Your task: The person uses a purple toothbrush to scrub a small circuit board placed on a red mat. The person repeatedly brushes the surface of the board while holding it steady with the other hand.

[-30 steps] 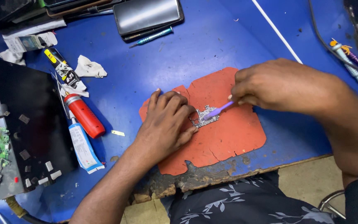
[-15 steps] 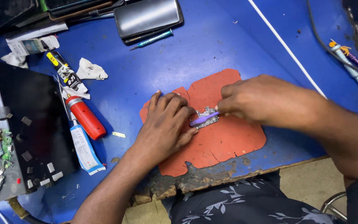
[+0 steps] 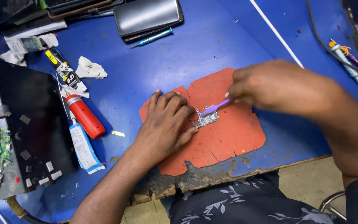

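The left hand (image 3: 164, 124) lies flat, fingers curled, pinning a small circuit board (image 3: 204, 119) on the red mat (image 3: 228, 141); the right hand (image 3: 276, 87) pinches a purple tool (image 3: 214, 108), its tip touching the board; blue table (image 3: 195, 54) beneath.
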